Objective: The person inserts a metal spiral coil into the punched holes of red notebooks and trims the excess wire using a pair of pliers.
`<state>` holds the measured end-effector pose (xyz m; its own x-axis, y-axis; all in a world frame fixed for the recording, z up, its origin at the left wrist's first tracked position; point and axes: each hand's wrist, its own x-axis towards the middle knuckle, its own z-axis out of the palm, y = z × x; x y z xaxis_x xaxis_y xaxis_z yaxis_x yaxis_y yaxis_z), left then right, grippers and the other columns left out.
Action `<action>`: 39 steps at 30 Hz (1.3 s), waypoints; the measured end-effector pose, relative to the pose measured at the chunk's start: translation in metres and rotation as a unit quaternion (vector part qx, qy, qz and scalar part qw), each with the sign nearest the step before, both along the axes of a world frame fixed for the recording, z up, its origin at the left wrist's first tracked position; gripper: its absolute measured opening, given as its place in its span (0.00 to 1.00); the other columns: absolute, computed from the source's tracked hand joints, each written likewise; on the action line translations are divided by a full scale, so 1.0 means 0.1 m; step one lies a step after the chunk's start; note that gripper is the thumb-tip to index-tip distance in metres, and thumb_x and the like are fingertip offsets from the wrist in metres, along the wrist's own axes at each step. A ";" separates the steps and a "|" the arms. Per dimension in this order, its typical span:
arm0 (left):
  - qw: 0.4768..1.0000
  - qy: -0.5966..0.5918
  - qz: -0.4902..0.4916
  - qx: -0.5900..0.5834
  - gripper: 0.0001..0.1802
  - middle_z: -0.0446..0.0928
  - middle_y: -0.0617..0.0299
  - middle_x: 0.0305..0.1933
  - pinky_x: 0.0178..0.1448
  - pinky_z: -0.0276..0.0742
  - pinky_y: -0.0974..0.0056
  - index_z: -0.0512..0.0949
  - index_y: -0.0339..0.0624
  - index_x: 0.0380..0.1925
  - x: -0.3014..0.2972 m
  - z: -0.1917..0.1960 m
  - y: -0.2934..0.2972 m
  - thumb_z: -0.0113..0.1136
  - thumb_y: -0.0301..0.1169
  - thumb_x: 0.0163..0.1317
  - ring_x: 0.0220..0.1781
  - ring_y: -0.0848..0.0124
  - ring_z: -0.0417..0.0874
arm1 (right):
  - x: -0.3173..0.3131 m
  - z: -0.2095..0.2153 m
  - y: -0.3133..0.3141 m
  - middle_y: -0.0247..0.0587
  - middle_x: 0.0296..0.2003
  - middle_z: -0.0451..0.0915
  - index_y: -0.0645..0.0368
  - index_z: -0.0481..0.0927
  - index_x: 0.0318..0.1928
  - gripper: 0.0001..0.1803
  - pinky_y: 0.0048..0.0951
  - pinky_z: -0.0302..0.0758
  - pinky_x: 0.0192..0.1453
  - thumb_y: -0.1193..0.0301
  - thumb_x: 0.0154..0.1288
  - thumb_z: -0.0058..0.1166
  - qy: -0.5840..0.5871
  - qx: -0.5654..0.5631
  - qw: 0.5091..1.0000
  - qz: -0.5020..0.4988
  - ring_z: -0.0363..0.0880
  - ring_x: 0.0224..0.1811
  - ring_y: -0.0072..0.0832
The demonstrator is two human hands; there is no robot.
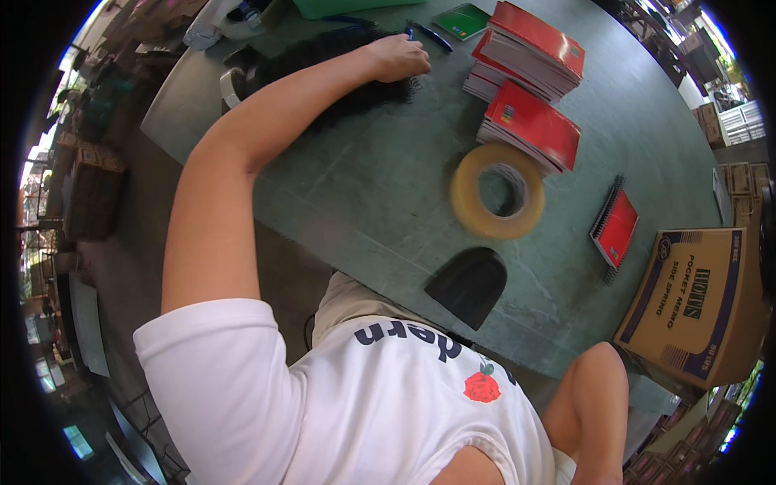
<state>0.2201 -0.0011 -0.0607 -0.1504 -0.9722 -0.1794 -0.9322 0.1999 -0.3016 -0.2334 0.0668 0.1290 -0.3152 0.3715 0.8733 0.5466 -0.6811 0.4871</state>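
The desk (380,186) looked like matt grey-green stone. Upper right, the notebooks (529,121) had glossy red card covers; the tape roll (496,191) was shiny tan plastic, the box (691,303) plain brown cardboard.

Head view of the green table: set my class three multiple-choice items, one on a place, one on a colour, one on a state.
1. Where does the tape roll lie?
A. On the cardboard box
B. Flat on the table, near the red notebooks
C. In the left hand

2. What colour are the covers of the stacked notebooks?
A. Red
B. Yellow
C. White

3. What is the left hand doing?
A. Hanging off the table
B. Lifting the box
C. Resting on a pile of black spiral bindings

Answers:
1 B, the roll lies on the table below the stacks.
2 A, the covers are plainly red.
3 C, the hand rests on the black coils.
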 end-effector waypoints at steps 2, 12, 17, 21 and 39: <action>0.998 0.011 -0.024 -0.060 0.09 0.75 0.64 0.39 0.55 0.70 0.61 0.76 0.45 0.36 0.07 -0.04 0.09 0.53 0.24 0.55 0.52 0.65 0.75 | 0.04 0.01 0.00 0.25 0.17 0.72 0.55 0.76 0.23 0.08 0.13 0.61 0.18 0.69 0.56 0.59 0.068 -0.004 0.996 0.049 0.67 0.14 0.16; 0.858 0.207 -0.006 -0.471 0.19 0.73 0.62 0.35 0.39 0.76 0.61 0.75 0.47 0.49 -0.66 0.48 0.52 0.62 0.26 0.55 0.35 0.62 0.78 | 1.04 -0.70 -0.73 0.32 0.26 0.74 0.55 0.76 0.31 0.05 0.22 0.63 0.28 0.69 0.55 0.57 0.253 0.227 0.922 -0.184 0.69 0.24 0.25; 0.834 0.348 0.052 -0.425 0.14 0.74 0.59 0.33 0.30 0.74 0.62 0.78 0.44 0.44 -1.06 0.46 0.62 0.64 0.31 0.57 0.28 0.63 0.77 | 1.69 -1.68 -1.49 0.35 0.40 0.78 0.55 0.79 0.42 0.13 0.33 0.71 0.42 0.67 0.56 0.57 0.464 0.158 0.714 -0.499 0.74 0.39 0.34; 0.820 0.434 0.087 -0.363 0.14 0.73 0.61 0.32 0.29 0.72 0.66 0.79 0.41 0.42 -1.22 0.25 0.79 0.66 0.33 0.57 0.27 0.69 0.75 | 1.66 -1.72 -1.30 0.41 0.44 0.80 0.55 0.80 0.45 0.15 0.35 0.76 0.46 0.73 0.55 0.58 0.542 0.175 0.635 -0.521 0.78 0.41 0.39; 0.653 0.707 0.201 -0.181 0.08 0.77 0.69 0.27 0.27 0.65 0.75 0.80 0.38 0.38 -1.60 -0.01 0.46 0.63 0.28 0.59 0.21 0.83 0.68 | 1.37 -1.61 -1.10 0.36 0.36 0.83 0.57 0.78 0.43 0.13 0.34 0.72 0.49 0.72 0.55 0.60 0.489 0.259 0.683 -0.477 0.80 0.42 0.33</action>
<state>0.0605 0.0449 -0.0618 0.3642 -0.9242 0.1146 -0.2854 0.0064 0.9584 -0.0963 -0.0433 -0.0320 0.6816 -0.4385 0.5858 -0.3752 -0.8967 -0.2347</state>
